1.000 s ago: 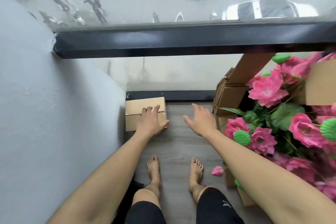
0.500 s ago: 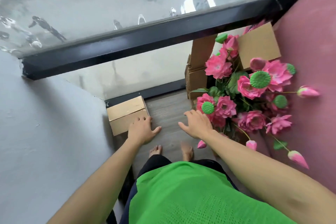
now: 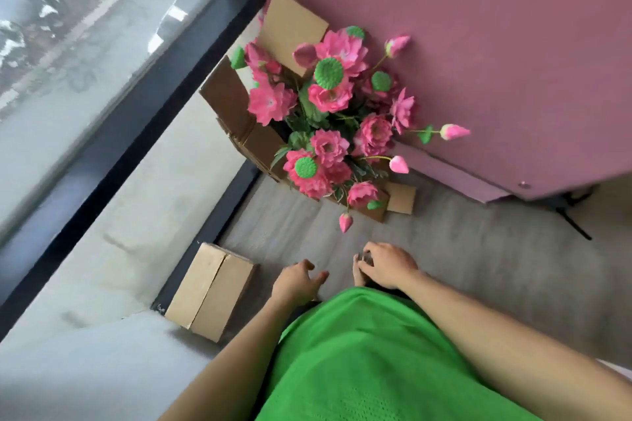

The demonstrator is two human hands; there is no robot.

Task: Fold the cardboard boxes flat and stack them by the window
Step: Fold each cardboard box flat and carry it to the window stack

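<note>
Item: folded box (image 3: 210, 294), plain brown cardboard, lying flat on the floor (image 3: 461, 249) in the corner where the grey wall (image 3: 85, 369) meets the window (image 3: 102, 44), its far end against the dark window frame. One crease or seam runs down its middle, parallel to its long sides. Long axis: from the near-wall end up toward the frame, slightly tilted to the right in my view; broad face up. Handling, as I judge it: light, stiff across the panels, ready to hinge along the crease, dry and not slippery, not fragile though corners will crush if dropped. Best hold, in my estimate: both long edges at mid-length, thumbs on top, or one hand under the near short end to slide it; a grip on the crease alone may let it fold open. Related stock: more cardboard (image 3: 236, 106) stands on edge further along the frame, beside the pink panel (image 3: 478, 61), partly hidden by pink flowers (image 3: 328, 113); I cannot tell how many pieces. A small cardboard piece (image 3: 402, 198) lies on the floor under the blooms. Hands: my left hand (image 3: 295, 282) hangs just right of the folded box, apart from it, fingers loose, grasping nothing. My right hand (image 3: 386, 265) hovers over the floor near my left, fingers bent downward, empty as far as I see. Green shirt (image 3: 359, 359) covers the lower view.
</note>
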